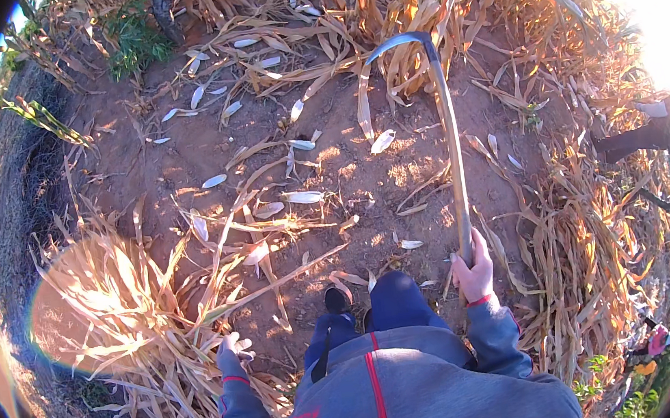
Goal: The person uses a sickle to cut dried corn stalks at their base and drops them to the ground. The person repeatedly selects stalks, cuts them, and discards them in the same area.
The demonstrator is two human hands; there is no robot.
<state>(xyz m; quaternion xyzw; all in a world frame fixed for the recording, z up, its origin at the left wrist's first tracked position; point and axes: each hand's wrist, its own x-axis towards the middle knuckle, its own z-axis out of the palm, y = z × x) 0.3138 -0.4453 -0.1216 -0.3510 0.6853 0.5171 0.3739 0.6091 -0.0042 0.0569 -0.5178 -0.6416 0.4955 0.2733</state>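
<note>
My right hand (474,268) is wrapped round the lower end of a sickle (451,131). Its long wooden handle points away from me, and the curved metal blade at the far end bends to the left, in front of standing dry corn stalks (403,6). My left hand (235,350) hangs low beside a heap of cut dry corn stalks (133,304). The fingers of that hand are loosely bent and a little apart, with nothing visible in them.
Pale husk pieces (303,198) lie scattered over the reddish soil (330,160). More dry stalks (577,257) pile up along the right. At the right edge is a person's dark-clothed limb (642,137); another person (655,343) is lower down. A green plant (136,38) grows at far left.
</note>
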